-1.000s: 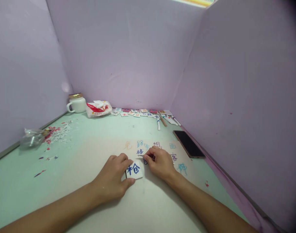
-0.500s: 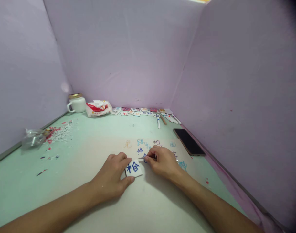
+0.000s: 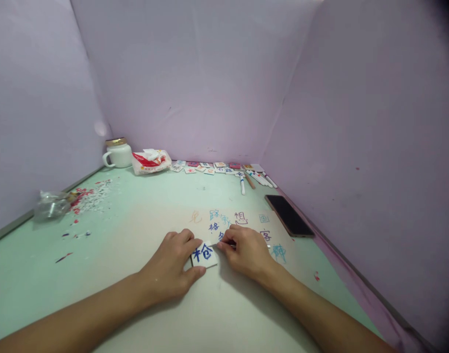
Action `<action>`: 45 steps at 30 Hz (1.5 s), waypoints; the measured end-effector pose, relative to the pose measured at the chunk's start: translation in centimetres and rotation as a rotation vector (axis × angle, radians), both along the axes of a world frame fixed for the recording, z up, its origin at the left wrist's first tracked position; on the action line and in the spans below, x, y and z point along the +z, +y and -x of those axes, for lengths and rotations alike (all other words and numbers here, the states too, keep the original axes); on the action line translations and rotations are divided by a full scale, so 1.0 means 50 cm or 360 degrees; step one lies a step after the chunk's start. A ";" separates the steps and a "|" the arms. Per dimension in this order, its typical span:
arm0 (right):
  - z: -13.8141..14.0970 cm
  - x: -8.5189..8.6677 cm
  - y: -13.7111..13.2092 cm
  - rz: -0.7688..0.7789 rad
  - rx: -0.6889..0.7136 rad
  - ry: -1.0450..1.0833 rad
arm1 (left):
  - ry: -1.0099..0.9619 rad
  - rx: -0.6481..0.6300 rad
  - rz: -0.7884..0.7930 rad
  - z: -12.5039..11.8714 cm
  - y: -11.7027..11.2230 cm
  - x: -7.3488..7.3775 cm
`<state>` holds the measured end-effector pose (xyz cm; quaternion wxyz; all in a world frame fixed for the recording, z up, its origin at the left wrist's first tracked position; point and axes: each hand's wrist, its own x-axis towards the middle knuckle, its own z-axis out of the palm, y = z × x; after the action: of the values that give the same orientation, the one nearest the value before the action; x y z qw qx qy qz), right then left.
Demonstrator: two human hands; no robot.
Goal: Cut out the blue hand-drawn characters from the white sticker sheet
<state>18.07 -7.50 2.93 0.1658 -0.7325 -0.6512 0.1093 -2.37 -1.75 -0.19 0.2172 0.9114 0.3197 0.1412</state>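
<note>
A square white tile (image 3: 204, 260) with a dark blue handwritten character lies flat on the table in front of me. My left hand (image 3: 178, 262) grips it, fingers along the far left edge and thumb at the near edge. In a pinch, my right hand (image 3: 242, 247) holds a slim craft knife (image 3: 215, 245). Its thin blade tip points left and meets the tile's upper right area. Most of the handle is hidden in my fingers; a pale end shows beyond the hand.
Coloured characters are written on the pale table (image 3: 151, 215). A phone (image 3: 289, 215) lies at right. Along the back stand a white mug (image 3: 119, 155), a tissue pack (image 3: 151, 162), several tiles (image 3: 220, 170) and markers (image 3: 259, 179). At left are a plastic bag (image 3: 52, 206) and red and white shavings (image 3: 94, 198).
The knife's tip has moved slightly down and left onto the tile, my right hand shifting a little lower with it. My left hand keeps its hold. The view has shifted slightly.
</note>
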 end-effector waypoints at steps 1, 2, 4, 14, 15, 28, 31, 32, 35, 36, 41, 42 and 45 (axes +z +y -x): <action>0.000 0.001 0.000 0.0004 0.0009 -0.0009 | -0.0003 -0.0006 0.0000 0.000 0.000 0.001; 0.000 0.003 0.001 0.0008 0.0020 -0.0023 | -0.0005 -0.0014 0.0003 -0.001 0.001 0.003; 0.000 0.006 0.001 0.0016 0.0049 -0.0073 | 0.0002 -0.0029 0.0025 -0.004 0.003 0.010; 0.010 0.008 0.004 0.0018 0.0123 -0.0393 | 0.0090 -0.0060 0.0212 -0.013 0.000 0.038; 0.011 0.008 0.004 0.0022 0.0123 -0.0397 | 0.0086 -0.0062 0.0214 -0.013 0.000 0.038; -0.006 -0.005 0.025 -0.0085 -0.0103 -0.0280 | 0.0018 0.0043 0.0182 -0.011 -0.001 0.019; -0.014 0.003 0.009 -0.0076 -0.0123 -0.0153 | 0.0105 0.0052 0.0195 -0.011 -0.001 0.023; -0.015 0.007 0.003 -0.0077 -0.0106 -0.0124 | 0.0120 0.0052 0.0207 -0.011 -0.001 0.025; -0.017 0.017 -0.008 -0.0052 -0.0028 -0.0084 | 0.0137 0.0054 0.0219 -0.010 -0.002 0.030; -0.017 0.019 -0.009 -0.0038 -0.0012 -0.0087 | 0.0141 0.0051 0.0219 -0.010 -0.002 0.031; -0.010 0.018 -0.007 -0.0001 0.0038 -0.0156 | 0.0143 0.0014 0.0199 -0.009 -0.001 0.028; -0.009 0.016 -0.006 -0.0002 0.0041 -0.0164 | 0.0143 0.0008 0.0197 -0.009 0.000 0.028; -0.007 0.012 -0.005 0.0003 0.0052 -0.0178 | 0.0146 -0.0020 0.0207 -0.010 0.000 0.030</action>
<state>18.42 -7.77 3.53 0.1267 -0.7269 -0.6712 0.0715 -1.85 -1.76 1.32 0.2618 0.9029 0.3322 0.0768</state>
